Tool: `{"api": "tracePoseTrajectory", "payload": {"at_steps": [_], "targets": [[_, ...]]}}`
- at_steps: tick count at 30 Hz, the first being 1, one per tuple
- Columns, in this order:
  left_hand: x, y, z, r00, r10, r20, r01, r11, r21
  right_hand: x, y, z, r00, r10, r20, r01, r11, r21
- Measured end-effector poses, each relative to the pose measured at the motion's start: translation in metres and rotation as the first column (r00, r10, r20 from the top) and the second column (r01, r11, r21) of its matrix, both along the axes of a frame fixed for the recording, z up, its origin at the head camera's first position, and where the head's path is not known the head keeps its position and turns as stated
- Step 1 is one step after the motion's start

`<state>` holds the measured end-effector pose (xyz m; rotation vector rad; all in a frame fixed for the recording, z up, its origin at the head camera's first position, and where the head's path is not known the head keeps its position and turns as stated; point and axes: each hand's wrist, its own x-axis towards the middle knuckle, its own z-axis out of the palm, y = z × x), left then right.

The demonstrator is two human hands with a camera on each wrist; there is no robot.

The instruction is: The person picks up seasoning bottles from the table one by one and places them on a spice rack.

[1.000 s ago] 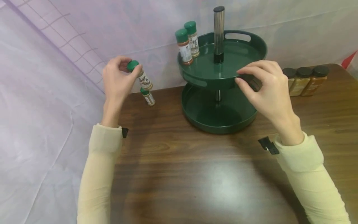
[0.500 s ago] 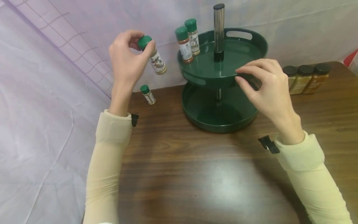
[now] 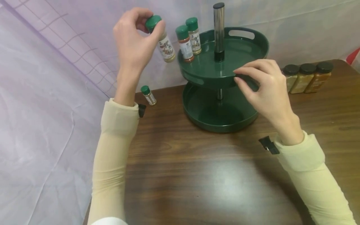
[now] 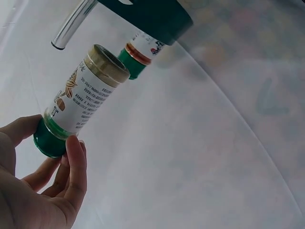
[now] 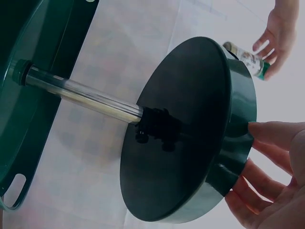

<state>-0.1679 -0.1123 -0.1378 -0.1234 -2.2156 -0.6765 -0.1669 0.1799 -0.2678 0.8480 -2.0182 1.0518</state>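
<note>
My left hand (image 3: 134, 43) grips a spice bottle (image 3: 166, 49) by its green cap, thumb on one side and fingers on the other. The bottle tilts in the air left of the two-tier green rack (image 3: 243, 51); its pale contents and label show in the left wrist view (image 4: 81, 98). On the rack's upper tray stand two more green-capped bottles, a reddish one (image 3: 186, 48) and a pale one (image 3: 195, 40). My right hand (image 3: 265, 86) pinches the upper tray's front right rim, with thumb and fingertips against it in the right wrist view.
A small green-capped bottle (image 3: 149, 96) stands on the wooden table (image 3: 180, 175) at the back left. Several black-capped jars (image 3: 303, 79) stand at the back right, partly behind my right hand. The rack's steel post (image 3: 219, 31) rises above the upper tray. Pale cloth hangs behind.
My left hand has lifted the spice bottle up and right, from near the small bottle to beside the upper tray. The right hand stays at the rim, nearly still.
</note>
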Motion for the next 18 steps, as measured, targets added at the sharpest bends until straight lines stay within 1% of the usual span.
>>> {"api": "tracePoseTrajectory", "payload": {"at_steps": [4, 10, 12, 16, 18], "targets": [[-0.003, 0.011, 0.001, 1.0, -0.009, 0.001, 0.009, 1.0, -0.006, -0.002, 0.002, 0.0, 1.0, 0.026, -0.003, -0.026, 1.0, -0.007], [-0.009, 0.024, -0.001, 1.0, -0.021, -0.001, 0.021, 0.999, -0.025, -0.005, 0.004, 0.0, 0.998, 0.055, -0.013, -0.055, 0.998, -0.011], [-0.011, 0.027, -0.003, 1.0, -0.019, 0.014, 0.02, 0.999, -0.026, -0.006, 0.004, 0.0, 0.997, 0.068, -0.021, -0.068, 0.998, -0.016], [-0.014, 0.032, -0.009, 0.999, -0.026, 0.021, 0.027, 0.999, -0.027, -0.007, 0.005, 0.0, 0.995, 0.094, -0.037, -0.095, 0.995, -0.024], [-0.016, 0.034, -0.013, 0.999, -0.029, 0.024, 0.03, 0.999, -0.032, -0.008, 0.006, 0.0, 0.993, 0.101, -0.056, -0.102, 0.995, -0.007]]}}
